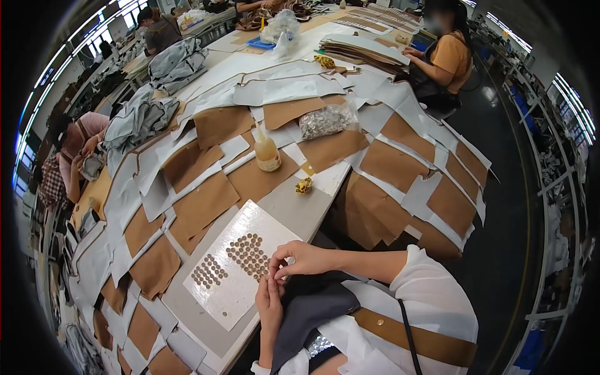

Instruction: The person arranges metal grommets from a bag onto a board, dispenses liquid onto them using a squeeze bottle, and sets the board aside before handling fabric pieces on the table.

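My right hand (300,258) and my left hand (270,301) meet over the near edge of a white board (234,306). Fingertips of both are pinched together; whatever they hold is too small or hidden to make out. On the board, small round metallic discs (209,272), like buttons or snaps, lie in two groups of rows. One single disc (225,314) sits apart near the board's lower corner. Dark grey fabric (315,306) and a brown strip (406,337) lie across my lap, just beside my hands.
Beyond the board stand a glue bottle (267,153) with a pointed nozzle, a clear bag of small pieces (328,120) and a yellow-black crumpled item (304,185). Brown and white panels (206,200) cover much of the table. A co-worker (447,56) sits far right, another (75,150) left.
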